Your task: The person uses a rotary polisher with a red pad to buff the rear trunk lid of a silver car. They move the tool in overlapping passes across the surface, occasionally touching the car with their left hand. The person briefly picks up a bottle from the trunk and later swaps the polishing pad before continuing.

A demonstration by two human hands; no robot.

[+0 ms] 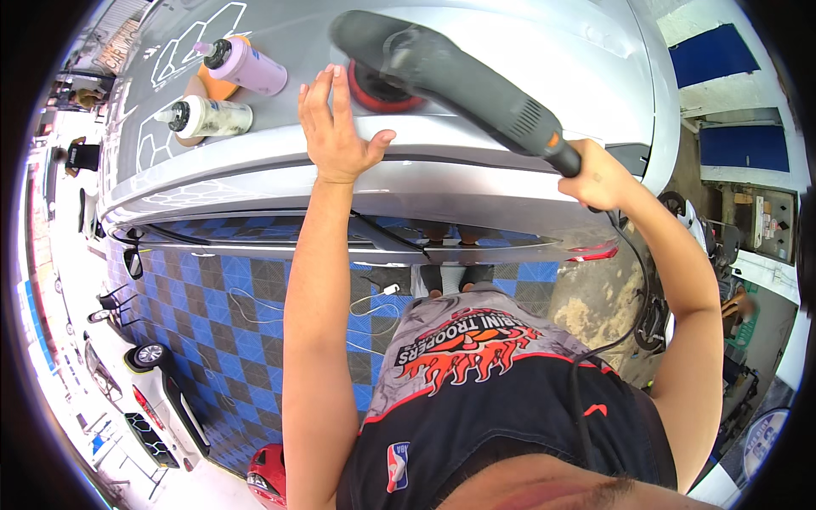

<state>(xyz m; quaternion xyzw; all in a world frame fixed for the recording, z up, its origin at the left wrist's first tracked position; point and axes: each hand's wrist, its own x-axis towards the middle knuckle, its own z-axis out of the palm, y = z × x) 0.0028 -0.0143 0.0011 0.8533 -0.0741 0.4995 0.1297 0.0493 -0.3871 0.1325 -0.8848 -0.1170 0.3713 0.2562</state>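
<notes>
My right hand (602, 175) grips the rear handle of a dark grey electric polisher (472, 83). Its red-edged round pad (386, 89) meets the silver car roof (542, 57), and the machine's front end looks blurred. Beside the pad, my left hand (341, 124) is palm down over the roof's side edge, fingers extended and thumb spread, holding nothing. Whether it touches the paint I cannot tell. To its left are a lilac squeeze bottle (255, 67) and a whitish, smudged squeeze bottle (220, 116). An orange foam pad (217, 83) shows partly behind the lilac one.
A black power cord (644, 280) runs from the polisher across my body. Below the car lies a blue and grey tiled floor (255, 331) with a pale cable and white connector (391, 289). A white car (153, 395), a red car (268, 475) and a motorcycle (692, 223) stand around.
</notes>
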